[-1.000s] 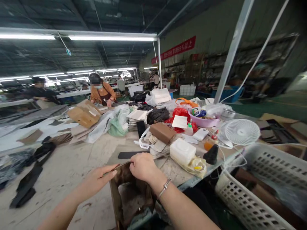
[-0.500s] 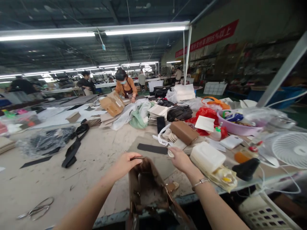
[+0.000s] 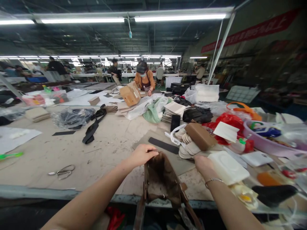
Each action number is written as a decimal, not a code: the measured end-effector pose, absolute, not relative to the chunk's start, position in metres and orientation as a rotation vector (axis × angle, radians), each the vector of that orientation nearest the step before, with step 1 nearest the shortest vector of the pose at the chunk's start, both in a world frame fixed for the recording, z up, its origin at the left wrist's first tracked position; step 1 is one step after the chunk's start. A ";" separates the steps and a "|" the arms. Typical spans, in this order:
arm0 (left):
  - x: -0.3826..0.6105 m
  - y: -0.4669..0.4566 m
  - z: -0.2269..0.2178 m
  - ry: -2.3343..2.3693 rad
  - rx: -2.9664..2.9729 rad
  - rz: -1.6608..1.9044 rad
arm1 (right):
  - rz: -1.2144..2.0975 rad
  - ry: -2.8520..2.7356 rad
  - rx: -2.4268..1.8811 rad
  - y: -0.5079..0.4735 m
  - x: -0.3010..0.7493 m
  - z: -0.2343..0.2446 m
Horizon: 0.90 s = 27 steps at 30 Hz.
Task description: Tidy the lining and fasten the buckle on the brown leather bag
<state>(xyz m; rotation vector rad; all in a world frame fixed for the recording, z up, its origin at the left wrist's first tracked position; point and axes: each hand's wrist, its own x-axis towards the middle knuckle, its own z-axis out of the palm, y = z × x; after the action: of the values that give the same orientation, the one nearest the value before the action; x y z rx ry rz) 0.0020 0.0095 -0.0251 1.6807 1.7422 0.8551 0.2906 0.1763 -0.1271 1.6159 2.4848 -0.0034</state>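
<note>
A brown handbag [image 3: 163,175] stands open at the table's front edge, its mouth facing me and its straps hanging toward me. My left hand [image 3: 144,155] is closed on the bag's far upper rim, thumb on top. To the right, my right hand [image 3: 203,164] reaches to the edge of stacked off-white pieces [image 3: 189,150], beside a white plastic container [image 3: 229,167]. Its fingertips are blurred and partly hidden, so whether it holds a piece is unclear. A flat black strip [image 3: 163,145] lies just beyond the bag. Behind the stacks sits a brown box-shaped block [image 3: 200,136].
Scissors [image 3: 62,172] lie on the left of the table [image 3: 115,143]. A black strap [image 3: 92,129] and a plastic-wrapped dark bundle [image 3: 73,118] are farther back. At right are a lilac basin [image 3: 271,145] and a white card [image 3: 225,131]. A co-worker [image 3: 144,78] stands across the table.
The view has turned left, so the table's things appear farther right. My right hand has moved rightward along the off-white stacks toward the white container. My left hand keeps its hold on the handbag.
</note>
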 end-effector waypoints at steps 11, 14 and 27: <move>-0.004 0.012 -0.031 1.758 1.741 0.812 | -0.096 2.506 1.549 0.174 0.294 -0.128; -0.001 0.011 -0.027 1.760 1.778 0.798 | -0.087 2.527 1.551 0.165 0.290 -0.129; -0.007 0.091 0.036 1.464 1.757 0.346 | -0.017 2.619 1.821 0.135 0.269 -0.078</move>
<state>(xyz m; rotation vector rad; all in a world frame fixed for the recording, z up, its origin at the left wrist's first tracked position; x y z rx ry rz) -0.0073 0.0908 0.0363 1.7573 1.4644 0.3463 0.2691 0.1351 -0.0784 1.8208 2.6189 -0.0169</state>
